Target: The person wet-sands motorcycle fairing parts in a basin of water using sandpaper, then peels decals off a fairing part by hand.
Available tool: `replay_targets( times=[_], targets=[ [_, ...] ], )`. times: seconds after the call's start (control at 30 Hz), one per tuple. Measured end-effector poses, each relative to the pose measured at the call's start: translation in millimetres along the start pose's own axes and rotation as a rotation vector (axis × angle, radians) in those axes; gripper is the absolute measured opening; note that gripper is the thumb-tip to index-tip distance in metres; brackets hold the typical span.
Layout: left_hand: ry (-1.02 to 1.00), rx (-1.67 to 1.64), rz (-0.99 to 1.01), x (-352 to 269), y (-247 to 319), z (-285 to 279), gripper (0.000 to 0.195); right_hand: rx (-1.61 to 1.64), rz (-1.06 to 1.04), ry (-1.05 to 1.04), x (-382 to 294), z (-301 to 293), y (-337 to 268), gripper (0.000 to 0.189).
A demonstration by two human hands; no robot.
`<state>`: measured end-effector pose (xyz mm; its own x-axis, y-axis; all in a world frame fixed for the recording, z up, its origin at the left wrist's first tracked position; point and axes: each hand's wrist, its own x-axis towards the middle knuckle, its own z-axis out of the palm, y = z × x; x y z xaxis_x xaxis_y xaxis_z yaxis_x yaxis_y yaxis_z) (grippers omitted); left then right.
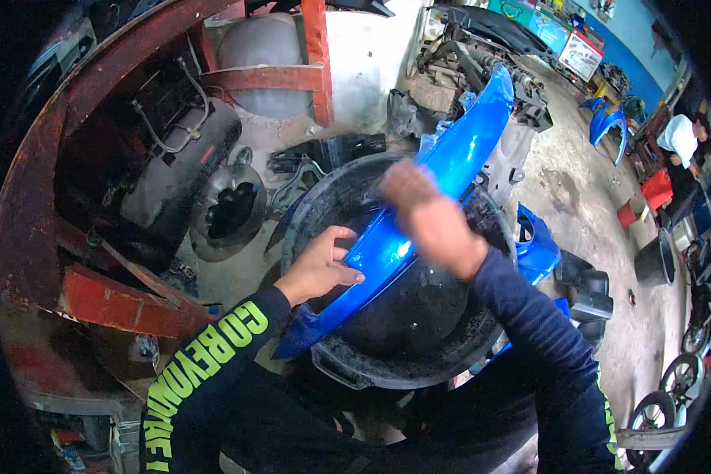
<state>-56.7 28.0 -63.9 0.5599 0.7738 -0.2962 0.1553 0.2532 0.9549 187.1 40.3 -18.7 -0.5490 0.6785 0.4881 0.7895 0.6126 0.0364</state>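
A long glossy blue motorcycle body panel [385, 252] lies slantwise over a round black plastic tub [338, 370]. My left hand [323, 266] grips the panel's near edge towards its lower end, thumb on the painted face and fingers at the rim. Over the middle of the panel is my right hand [429, 219], blurred, its fingers bent; whether it holds anything cannot be made out. The tub's dark inside shows below the panel, with what looks like water in it.
A black tank [181, 160] stands left inside a red frame [136, 302]. Dark motorcycle parts [332, 151] lie behind the tub. More blue panels [536, 243] are at its right. Farther right are a black bucket [655, 258] and another person [678, 142].
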Motion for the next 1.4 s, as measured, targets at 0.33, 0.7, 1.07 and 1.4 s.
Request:
replay_targets(
  times=[0.33, 0.7, 1.07, 1.4],
  targets=[
    [0.029, 0.031, 0.006, 3.9, -2.9, 0.4, 0.084, -0.089, -0.175, -0.101, -14.7, -3.2, -23.6, 0.049],
    [0.022, 0.110, 0.019, 5.9, 2.4, 2.8, 0.089, 0.021, -0.183, -0.108, -24.5, 9.1, -43.8, 0.042],
    [0.044, 0.100, 0.051, 4.4, 4.5, 1.6, 0.100, -0.188, 0.143, 0.147, -2.1, -8.2, 13.5, 0.040],
    [0.100, 0.194, 0.027, -1.3, 12.4, 4.8, 0.115, -0.198, 0.016, 0.112, 0.4, 0.9, -5.3, 0.038]
  ],
)
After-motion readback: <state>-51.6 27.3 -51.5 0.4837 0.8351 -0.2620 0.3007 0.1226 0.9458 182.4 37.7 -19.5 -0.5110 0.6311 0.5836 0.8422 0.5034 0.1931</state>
